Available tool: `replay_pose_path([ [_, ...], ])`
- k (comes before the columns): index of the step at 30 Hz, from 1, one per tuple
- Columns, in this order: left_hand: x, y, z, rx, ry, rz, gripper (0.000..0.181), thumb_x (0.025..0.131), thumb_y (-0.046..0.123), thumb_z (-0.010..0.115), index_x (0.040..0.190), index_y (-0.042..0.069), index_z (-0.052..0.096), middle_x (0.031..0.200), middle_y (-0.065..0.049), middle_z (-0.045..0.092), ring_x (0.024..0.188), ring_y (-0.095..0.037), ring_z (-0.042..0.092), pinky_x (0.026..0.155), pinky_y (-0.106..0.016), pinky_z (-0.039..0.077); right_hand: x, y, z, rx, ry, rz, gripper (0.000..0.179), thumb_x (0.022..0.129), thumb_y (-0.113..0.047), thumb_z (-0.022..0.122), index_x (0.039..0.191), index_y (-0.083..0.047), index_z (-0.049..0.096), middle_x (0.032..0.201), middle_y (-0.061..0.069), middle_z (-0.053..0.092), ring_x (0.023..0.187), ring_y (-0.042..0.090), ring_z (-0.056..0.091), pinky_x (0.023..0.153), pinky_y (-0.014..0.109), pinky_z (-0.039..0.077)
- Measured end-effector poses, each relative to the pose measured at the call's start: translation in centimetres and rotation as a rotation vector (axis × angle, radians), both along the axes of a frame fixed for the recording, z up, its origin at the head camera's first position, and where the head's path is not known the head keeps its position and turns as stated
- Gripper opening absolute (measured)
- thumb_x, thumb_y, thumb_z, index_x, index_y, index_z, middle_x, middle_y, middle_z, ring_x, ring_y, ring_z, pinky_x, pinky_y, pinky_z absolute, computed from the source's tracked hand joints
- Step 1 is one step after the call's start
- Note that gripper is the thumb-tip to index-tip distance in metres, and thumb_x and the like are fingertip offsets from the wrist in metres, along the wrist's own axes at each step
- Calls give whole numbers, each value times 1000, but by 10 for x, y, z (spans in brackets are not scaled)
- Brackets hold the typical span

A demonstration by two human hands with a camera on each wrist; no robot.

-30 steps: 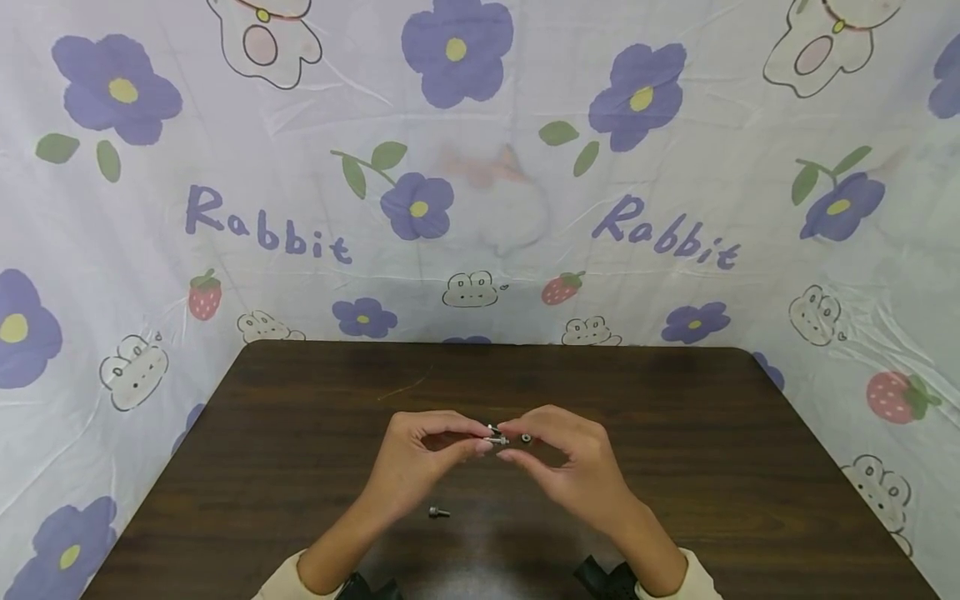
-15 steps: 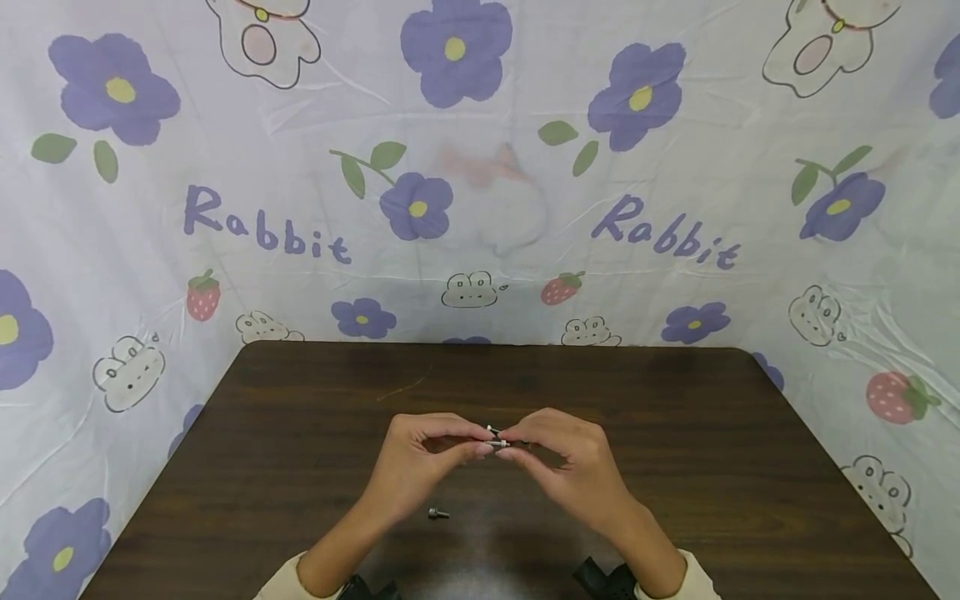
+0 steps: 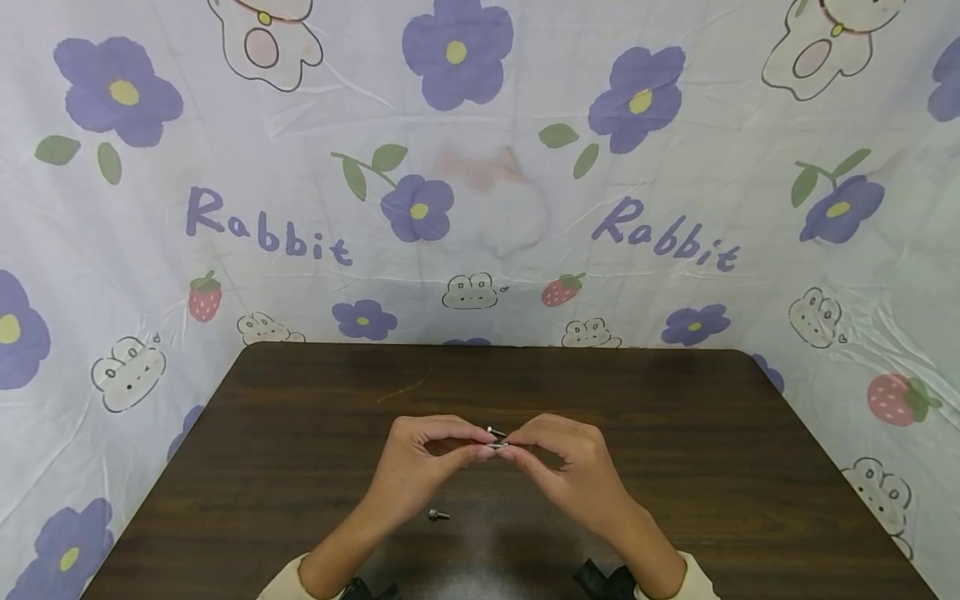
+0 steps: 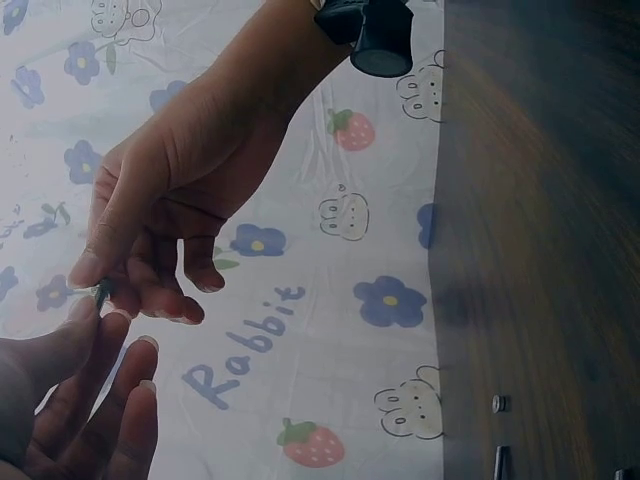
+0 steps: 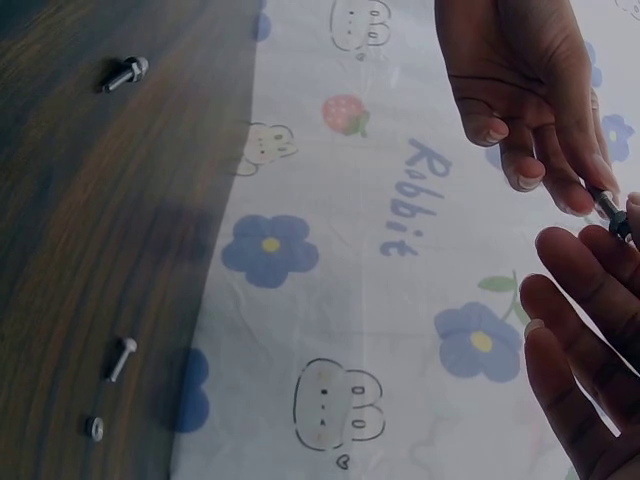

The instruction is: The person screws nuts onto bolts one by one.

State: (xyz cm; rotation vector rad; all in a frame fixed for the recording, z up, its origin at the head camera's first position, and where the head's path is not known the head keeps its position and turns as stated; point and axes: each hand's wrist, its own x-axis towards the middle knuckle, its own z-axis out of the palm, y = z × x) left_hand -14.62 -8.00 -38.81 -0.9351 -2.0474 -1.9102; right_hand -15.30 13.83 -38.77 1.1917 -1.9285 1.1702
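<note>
Near the middle of the table in the head view, a small metal bolt is held level between both hands. My left hand pinches one end of it between thumb and index finger. On the other end, my right hand pinches with thumb and index fingertips. A silver shank and a dark collar show between the fingers in the right wrist view. Just behind the fingertips lies a thin screw. A nut sits beside that screw; the right hand hides it in the head view.
Closer to the person, a second bolt with a thick head lies on the dark wooden table. A white cloth printed with flowers and rabbits hangs behind and around the table. Each wrist wears a black camera mount.
My right fingertips have drawn together onto the bolt and dipped slightly. The nut seen past the right fingers a second ago is now hidden. The left hand has barely moved.
</note>
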Motion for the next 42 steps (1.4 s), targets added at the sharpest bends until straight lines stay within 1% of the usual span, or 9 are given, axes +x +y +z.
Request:
replay_pose_path([
  [4,1,0,1,-4,-1,6,9,88,7,79,96,5,80,91,-5,77,78,-17,73,65,-35,62,1,1,0,10,-19,-3,7,96,-15,72,93,-11,77,87,-2,74,80,10,71,70,24,58],
  [7,0,1,1,-7,5,9,9,88,7,79,96,5,80,91,-5,77,76,-16,72,64,-34,62,1,1,1,19,-41,-9,7,95,-9,73,90,-13,77,85,-3,73,78,8,70,69,23,58],
  [13,-1,1,0,-8,5,7,9,87,7,80,96,3,80,90,-4,77,75,-15,72,64,-33,62,3,2,2,34,-76,-18,18,90,2,73,87,-15,77,79,-2,73,73,7,69,67,20,57],
  [17,-1,0,0,-12,-2,22,9,87,10,81,96,6,81,91,-3,78,76,-16,73,64,-34,62,4,1,2,33,-90,-16,14,89,1,75,98,-11,76,86,1,75,75,10,71,68,21,58],
  [21,-1,-1,1,-23,-2,52,10,87,12,81,96,8,81,91,-1,78,78,-16,74,64,-33,62,3,2,2,29,-92,0,35,80,0,84,113,-5,72,94,4,76,78,14,72,68,24,59],
  [24,-1,-2,1,-22,-7,58,10,88,12,81,96,8,81,91,-1,78,78,-17,74,65,-33,62,2,2,2,28,-62,15,45,74,5,87,116,-3,71,94,6,76,78,15,72,67,25,60],
  [28,-2,-2,0,-11,-22,41,9,88,12,80,96,9,81,92,-2,78,78,-19,74,66,-35,62,1,2,3,26,-17,17,41,72,10,85,109,-3,74,92,6,75,75,13,70,65,23,59],
  [34,-2,-2,0,-4,-37,24,9,88,12,81,96,10,81,92,-1,78,79,-20,75,68,-39,63,1,2,6,20,2,14,32,75,10,83,101,-6,76,90,5,76,75,12,71,65,18,57],
  [42,-2,-2,-1,-5,-38,18,9,88,14,80,97,10,81,92,-1,78,80,-21,75,68,-37,63,1,3,4,27,-1,2,11,89,-9,79,100,-7,77,90,4,76,78,14,72,70,20,58],
])
